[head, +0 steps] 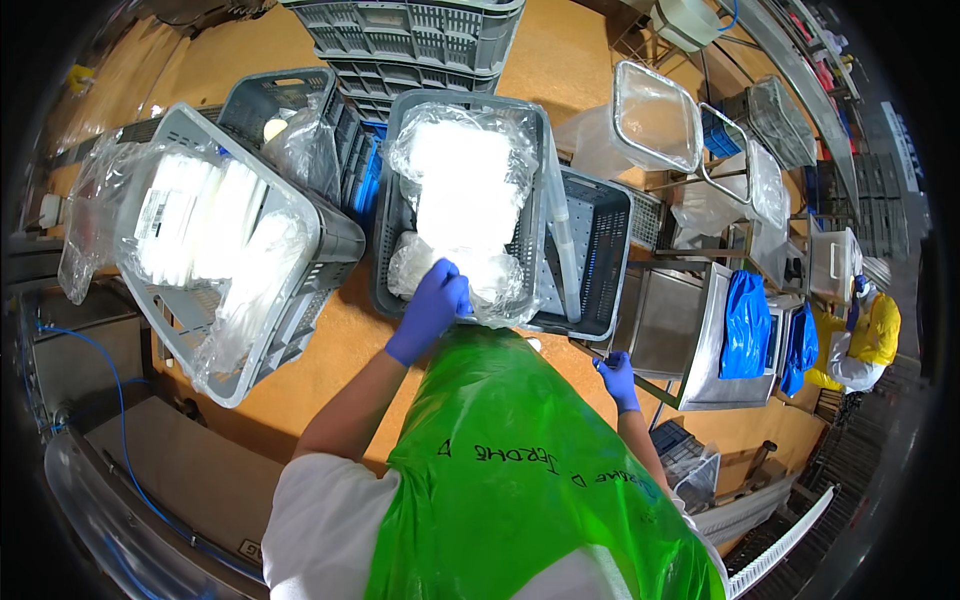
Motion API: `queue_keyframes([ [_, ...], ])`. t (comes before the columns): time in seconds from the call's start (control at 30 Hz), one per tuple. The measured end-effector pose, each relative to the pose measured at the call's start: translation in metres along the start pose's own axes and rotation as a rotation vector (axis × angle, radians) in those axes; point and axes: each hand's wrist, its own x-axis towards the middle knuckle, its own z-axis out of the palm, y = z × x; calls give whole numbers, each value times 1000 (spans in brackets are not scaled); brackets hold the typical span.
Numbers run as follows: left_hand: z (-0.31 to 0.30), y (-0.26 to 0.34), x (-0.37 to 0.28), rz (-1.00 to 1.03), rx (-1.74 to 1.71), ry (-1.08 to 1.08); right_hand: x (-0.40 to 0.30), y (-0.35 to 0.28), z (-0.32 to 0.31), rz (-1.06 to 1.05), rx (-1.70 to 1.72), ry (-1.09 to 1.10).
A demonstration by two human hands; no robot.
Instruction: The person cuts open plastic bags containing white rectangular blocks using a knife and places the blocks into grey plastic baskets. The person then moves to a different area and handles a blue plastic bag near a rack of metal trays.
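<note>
In front of me stands a grey perforated plastic crate (pixel 382 277) lined with a clear plastic bag (pixel 517 281). Inside the bag lies a bright white, overexposed stack (pixel 469 187) whose material I cannot make out. My left hand (pixel 435 300), in a blue-purple glove, is at the crate's near edge with its fingers curled against the plastic; whether they pinch it is hidden. Out to the right, my gloved right hand (pixel 621 381) is beside a steel cart (pixel 694 330). Its fingers are bent, with a small dark-and-pale spot at their tips, too small to identify.
Left, a tilted grey crate (pixel 337 232) holds white bagged bundles (pixel 202 217). A dark crate (pixel 592 180) with a translucent tube (pixel 559 225) adjoins on the right. Stacked crates (pixel 420 37) rise behind. Bag-lined metal frames (pixel 660 116) stand farther right. A person in yellow (pixel 874 330) works at far right.
</note>
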Motion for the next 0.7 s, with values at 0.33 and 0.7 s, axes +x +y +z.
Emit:
queue_keyframes([
  [0.33, -104, -97, 275, 274, 725, 1010, -96, 1, 11, 205, 54, -11],
  [0.7, -79, -89, 301, -188, 840, 625, -221, 42, 34, 527, 171, 23],
])
